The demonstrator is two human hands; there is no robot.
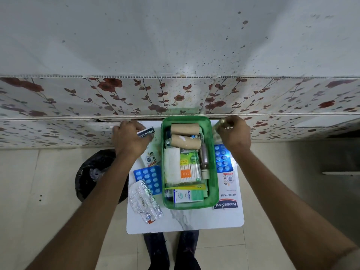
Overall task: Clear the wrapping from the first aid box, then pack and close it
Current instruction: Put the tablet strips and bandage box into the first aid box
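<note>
Green plastic forms the open first aid box [214, 172], which sits in the middle of a small white marble-patterned table [194, 221] pushed against a floral-tiled wall [78, 98]. Inside it lie two tan bandage rolls [185, 136], a white gauze pad [171, 165], a pack of cotton swabs [190, 170], a small brown bottle [204, 160] and an Optibex carton [188, 195]. The left hand [130, 138] is closed around a Hansaplast box [146, 132] just left of the box's far corner. The right hand [234, 133] is curled into a loose fist at the far right corner, gripping crumpled clear wrapping [218, 131]. On the table left of the box lie a blue blister pack [149, 177] and a crumpled silver foil strip [145, 201]; right of it lie another blue blister pack [223, 157] and a flat Hansaplast Washproof packet [228, 193]. A black bin bag [95, 172] stands on the floor beside the table.
</note>
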